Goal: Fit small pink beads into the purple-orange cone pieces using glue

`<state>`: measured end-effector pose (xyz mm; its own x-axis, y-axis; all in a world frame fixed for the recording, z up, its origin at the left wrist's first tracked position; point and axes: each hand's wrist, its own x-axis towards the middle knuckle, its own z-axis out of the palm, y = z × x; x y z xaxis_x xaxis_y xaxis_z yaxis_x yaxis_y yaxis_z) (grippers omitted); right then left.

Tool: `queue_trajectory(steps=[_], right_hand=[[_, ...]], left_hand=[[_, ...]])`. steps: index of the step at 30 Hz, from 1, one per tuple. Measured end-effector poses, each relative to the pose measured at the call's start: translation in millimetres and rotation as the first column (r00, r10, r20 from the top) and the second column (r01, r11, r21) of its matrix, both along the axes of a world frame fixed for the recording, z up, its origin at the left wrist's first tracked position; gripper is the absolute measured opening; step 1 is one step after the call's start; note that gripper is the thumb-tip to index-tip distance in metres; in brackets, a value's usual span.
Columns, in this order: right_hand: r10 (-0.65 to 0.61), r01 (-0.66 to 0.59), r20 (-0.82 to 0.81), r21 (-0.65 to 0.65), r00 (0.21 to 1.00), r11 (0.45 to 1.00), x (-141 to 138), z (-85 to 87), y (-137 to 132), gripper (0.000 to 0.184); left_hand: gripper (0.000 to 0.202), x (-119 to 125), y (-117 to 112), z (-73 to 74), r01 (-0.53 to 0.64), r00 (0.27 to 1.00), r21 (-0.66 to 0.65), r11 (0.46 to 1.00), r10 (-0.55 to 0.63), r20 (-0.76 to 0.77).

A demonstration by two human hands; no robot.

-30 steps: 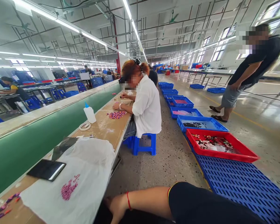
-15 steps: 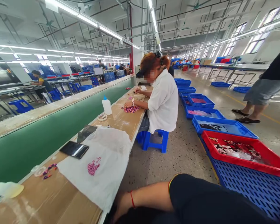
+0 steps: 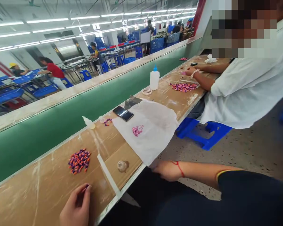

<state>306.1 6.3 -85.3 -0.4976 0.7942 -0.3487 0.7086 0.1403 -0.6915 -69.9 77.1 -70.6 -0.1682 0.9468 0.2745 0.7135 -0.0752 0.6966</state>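
My left hand [image 3: 75,204] lies over the cardboard-covered bench top, its fingers pinching a small purple piece [image 3: 85,187]. Just above it is a heap of small purple-and-orange pieces [image 3: 79,161]. My right hand [image 3: 166,171], with a red string on its wrist, rests relaxed at the bench edge. It touches the corner of a white plastic sheet [image 3: 151,133] and shows nothing in its fingers. On that sheet sits a small cluster of pink pieces [image 3: 137,130], and a black phone [image 3: 123,113] lies by its far edge.
A co-worker in a white shirt [image 3: 245,84] sits to the right, hands working over a pink-purple heap [image 3: 184,87]. A white glue bottle [image 3: 154,78] stands beyond the sheet. A green conveyor belt [image 3: 85,94] runs along the bench's far side. A blue stool [image 3: 202,133] stands below.
The view has swung left onto the bench. My left hand has come into view holding a small piece, and my right arm has moved up to the bench edge.
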Motion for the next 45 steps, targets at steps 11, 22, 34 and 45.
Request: queue_trajectory(steps=[11, 22, 34, 45], right_hand=[[-0.275, 0.336, -0.227, 0.304, 0.934, 0.891, 86.5, 68.9, 87.9, 0.015], [-0.519, 0.431, 0.048, 0.496, 0.854, 0.754, 73.2, 32.0, 127.9, 0.010], [-0.446, 0.169, 0.430, 0.544, 0.785, 0.822, 54.0, 39.5, 130.9, 0.019], [-0.515, 0.280, 0.282, 0.585, 0.809, 0.761, 60.8, 37.5, 127.8, 0.014]], left_hand=[[0.043, 14.1, 1.9, 7.8, -0.021, 1.000, 0.006, 1.000, 0.021, 0.001], [0.034, 18.0, -2.4, 12.4, 0.023, 0.999, 0.010, 1.000, -0.023, -0.025], [0.022, 28.9, -14.7, 16.6, 0.108, 0.989, -0.052, 0.993, -0.103, 0.104], [0.018, 27.7, -16.2, 15.6, 0.121, 0.972, -0.044, 0.992, -0.109, 0.208]])
